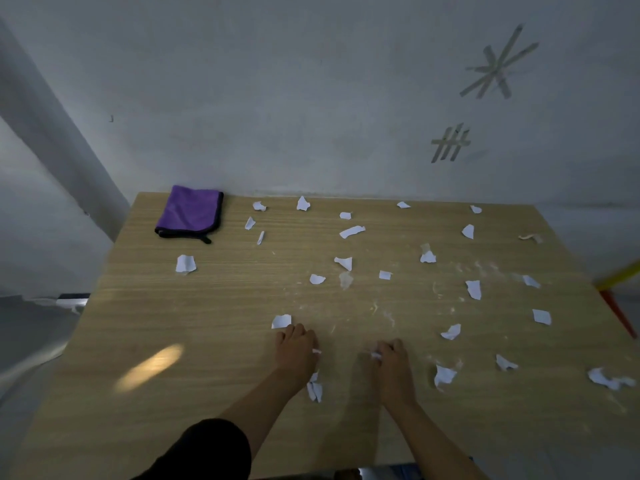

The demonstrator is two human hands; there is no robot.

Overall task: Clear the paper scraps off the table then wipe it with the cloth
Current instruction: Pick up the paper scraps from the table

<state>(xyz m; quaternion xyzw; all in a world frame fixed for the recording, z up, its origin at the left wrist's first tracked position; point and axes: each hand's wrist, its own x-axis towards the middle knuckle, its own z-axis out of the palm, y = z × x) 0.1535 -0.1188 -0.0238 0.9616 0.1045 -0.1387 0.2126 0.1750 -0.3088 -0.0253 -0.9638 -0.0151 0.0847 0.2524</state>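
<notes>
Several white paper scraps lie scattered over the wooden table [173, 323], for example one [186, 264] at the left and one [352, 232] toward the back. A folded purple cloth [189, 213] with a dark border rests at the back left corner. My left hand [296, 348] is closed on the table near the front middle, with a bit of white paper showing at its fingers; a scrap [281, 321] lies just beyond it. My right hand [389, 356] is closed too, a small white scrap showing at its fingertips. Another scrap [314, 389] lies by my left wrist.
A grey wall with tape marks [450, 143] runs directly behind the table. A yellow and red pole [618, 296] stands off the right edge. Pale dusty smears [381, 313] mark the table's middle. The floor drops away at the left.
</notes>
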